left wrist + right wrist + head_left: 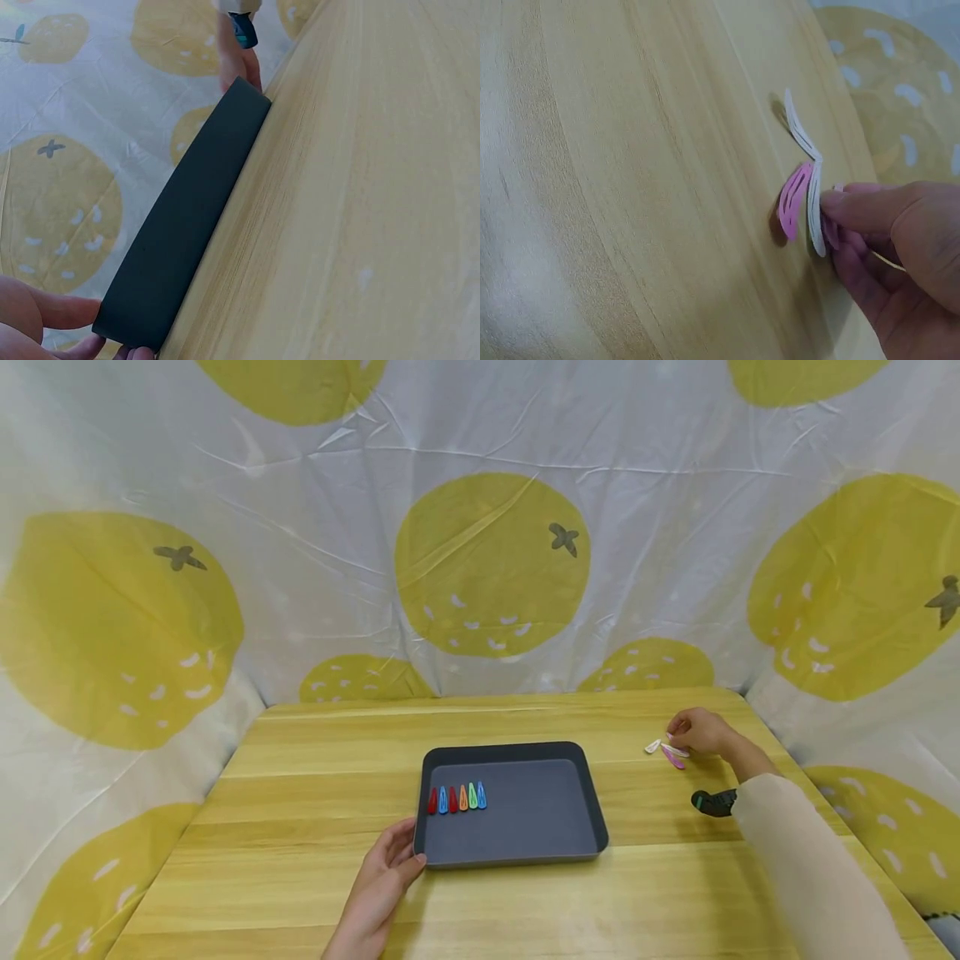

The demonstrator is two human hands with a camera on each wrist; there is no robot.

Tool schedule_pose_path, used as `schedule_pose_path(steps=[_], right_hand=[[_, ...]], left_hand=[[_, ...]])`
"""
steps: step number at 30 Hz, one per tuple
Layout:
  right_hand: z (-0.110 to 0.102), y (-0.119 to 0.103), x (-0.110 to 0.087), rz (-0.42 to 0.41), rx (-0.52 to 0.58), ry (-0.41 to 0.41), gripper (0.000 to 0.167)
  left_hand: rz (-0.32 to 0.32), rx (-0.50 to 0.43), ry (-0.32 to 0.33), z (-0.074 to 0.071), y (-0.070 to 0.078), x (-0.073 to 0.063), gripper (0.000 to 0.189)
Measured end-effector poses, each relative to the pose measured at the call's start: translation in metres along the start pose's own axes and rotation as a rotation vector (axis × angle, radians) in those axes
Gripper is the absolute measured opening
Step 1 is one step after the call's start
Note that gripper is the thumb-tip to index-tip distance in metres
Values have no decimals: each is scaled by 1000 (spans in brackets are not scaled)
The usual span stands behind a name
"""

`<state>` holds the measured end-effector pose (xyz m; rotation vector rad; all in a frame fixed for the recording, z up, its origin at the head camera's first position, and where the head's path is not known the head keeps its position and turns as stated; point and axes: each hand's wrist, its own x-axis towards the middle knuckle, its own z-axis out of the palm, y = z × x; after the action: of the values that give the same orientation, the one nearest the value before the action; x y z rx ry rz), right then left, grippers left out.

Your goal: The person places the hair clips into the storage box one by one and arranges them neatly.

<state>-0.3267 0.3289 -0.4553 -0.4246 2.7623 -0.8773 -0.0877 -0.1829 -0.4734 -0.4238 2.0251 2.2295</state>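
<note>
A dark grey rectangular tray (532,814) lies on the table. My left hand (381,878) grips its near left corner, the thumb at the front wall and the fingers along the left side. Inside, several snap hair clips stand in a row at the left: red, blue, an orange clip (463,798) and a green one among them. At the far right, my right hand (701,732) pinches a purple hair clip (830,231) between thumb and fingers, partly hidden by them. Beside the fingertips lie two white hair clips (815,210) and a pink hair clip (793,202).
The wooden table (315,793) extends around the tray. A white curtain (637,552) with yellow fruit prints hangs behind and at both sides. A black wrist device (714,803) sits at the right sleeve (802,868).
</note>
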Motion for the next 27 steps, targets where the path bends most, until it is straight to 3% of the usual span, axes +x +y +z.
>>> schedule_pose_path(steps=[10,15,22,27], right_hand=[[3,1,3,5,64,-36,14],[6,4,4,-13,25,-40,12],[3,3,2,-33,13,0,9],[0,-5,4,-32,10,15,15]], left_hand=[[2,-3,-1,0,0,-1,62],[3,-2,-5,1,0,0,62],[6,-3,-11,1,-1,0,62],[6,-6,-6,0,0,-1,63]])
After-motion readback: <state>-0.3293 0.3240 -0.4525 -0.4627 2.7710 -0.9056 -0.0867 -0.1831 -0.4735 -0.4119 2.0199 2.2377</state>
